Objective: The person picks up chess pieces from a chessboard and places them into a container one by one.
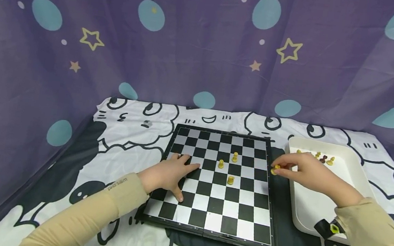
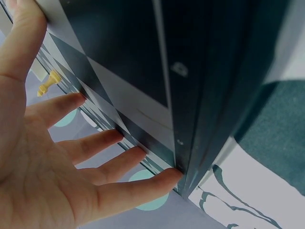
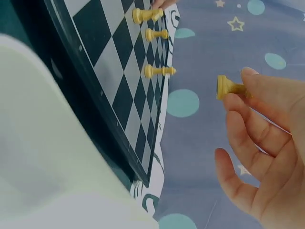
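Purple star-print curtain (image 1: 189, 68) behind. Right hand (image 1: 310, 174) pinches small yellow chess piece (image 3: 230, 88) beside black-framed checkered board (image 1: 216, 205); left hand (image 1: 170, 174) spread on board. Fingertip grip could slip, dropping piece.

Creased purple curtain (image 1: 189, 64) printed with stars and teal ovals hangs behind a spread black-and-white cartoon-face cloth (image 1: 125, 163).

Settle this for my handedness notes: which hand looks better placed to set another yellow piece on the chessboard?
Probably the right hand: it pinches a yellow piece near the right edge of the chessboard. The left hand is spread at the left side, holding no piece.
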The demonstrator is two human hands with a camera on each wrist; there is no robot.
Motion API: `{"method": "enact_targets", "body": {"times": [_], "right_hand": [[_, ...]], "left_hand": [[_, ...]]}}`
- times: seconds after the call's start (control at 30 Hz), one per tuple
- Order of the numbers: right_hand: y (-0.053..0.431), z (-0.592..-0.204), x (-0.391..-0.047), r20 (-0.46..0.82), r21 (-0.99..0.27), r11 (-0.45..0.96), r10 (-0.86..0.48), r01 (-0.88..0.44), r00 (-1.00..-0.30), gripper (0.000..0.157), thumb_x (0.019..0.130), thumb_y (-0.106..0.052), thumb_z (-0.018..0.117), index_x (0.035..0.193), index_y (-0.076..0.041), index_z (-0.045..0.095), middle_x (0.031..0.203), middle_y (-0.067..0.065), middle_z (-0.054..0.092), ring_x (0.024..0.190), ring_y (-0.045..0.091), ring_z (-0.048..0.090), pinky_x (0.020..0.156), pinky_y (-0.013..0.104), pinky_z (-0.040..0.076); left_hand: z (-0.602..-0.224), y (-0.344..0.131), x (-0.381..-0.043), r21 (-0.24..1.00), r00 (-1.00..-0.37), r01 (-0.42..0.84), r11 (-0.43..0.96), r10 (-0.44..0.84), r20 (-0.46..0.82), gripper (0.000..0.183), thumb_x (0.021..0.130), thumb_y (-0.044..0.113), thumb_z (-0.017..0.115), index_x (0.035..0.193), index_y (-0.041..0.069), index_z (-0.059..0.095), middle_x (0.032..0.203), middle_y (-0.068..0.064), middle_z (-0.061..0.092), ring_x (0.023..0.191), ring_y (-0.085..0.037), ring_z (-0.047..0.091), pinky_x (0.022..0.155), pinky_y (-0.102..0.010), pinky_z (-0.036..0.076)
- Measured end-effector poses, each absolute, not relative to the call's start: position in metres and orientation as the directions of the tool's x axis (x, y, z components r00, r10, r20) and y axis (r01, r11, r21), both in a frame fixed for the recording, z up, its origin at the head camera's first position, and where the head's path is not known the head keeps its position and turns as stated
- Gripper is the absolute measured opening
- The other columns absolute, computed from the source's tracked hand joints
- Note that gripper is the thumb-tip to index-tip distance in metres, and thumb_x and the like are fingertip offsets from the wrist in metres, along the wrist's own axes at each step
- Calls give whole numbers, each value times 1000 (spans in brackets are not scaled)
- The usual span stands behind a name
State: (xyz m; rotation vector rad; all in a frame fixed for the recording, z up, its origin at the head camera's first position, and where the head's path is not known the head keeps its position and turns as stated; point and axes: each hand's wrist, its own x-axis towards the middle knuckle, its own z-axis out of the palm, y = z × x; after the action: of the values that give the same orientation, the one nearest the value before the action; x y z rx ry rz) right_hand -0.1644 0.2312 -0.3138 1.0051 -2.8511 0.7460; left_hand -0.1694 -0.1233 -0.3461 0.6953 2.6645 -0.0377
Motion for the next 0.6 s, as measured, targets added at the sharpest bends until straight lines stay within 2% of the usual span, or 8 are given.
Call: {"method": "enact_targets", "body": {"times": [0.1,0.3,0.6], "right_hand": [[236,-314,-165,205,-400,691,-572,-602,-794,10,84,-16,72,94,-15,72,83,-15,66,73,-1,56,65,27,49],[245,-319,-169,332,-323,692,-556,-646,-762,14,78,-10,76,89,-18,72,77,-19,60,69,-5,51,62,24,48],[266,-329,-179,445,-263,711,-511,-652,-736,18,72,-6,79,86,-13,72,76,-16,58,69,-4,49,63,23,49]], "left_hand": [[-346,-123,-169,74,-801,475,877,466,-375,108,57,47,86,148,20,35,151,-19,29,133,-44,30,100,-53,41],[-345,-123,-169,72,-804,475,877,465,-371,107,58,47,86,148,21,35,150,-19,30,134,-44,30,100,-53,42],[-345,-124,-170,73,-800,482,873,473,-369,107,58,47,86,148,20,35,150,-19,30,133,-43,31,99,-52,43]]}}
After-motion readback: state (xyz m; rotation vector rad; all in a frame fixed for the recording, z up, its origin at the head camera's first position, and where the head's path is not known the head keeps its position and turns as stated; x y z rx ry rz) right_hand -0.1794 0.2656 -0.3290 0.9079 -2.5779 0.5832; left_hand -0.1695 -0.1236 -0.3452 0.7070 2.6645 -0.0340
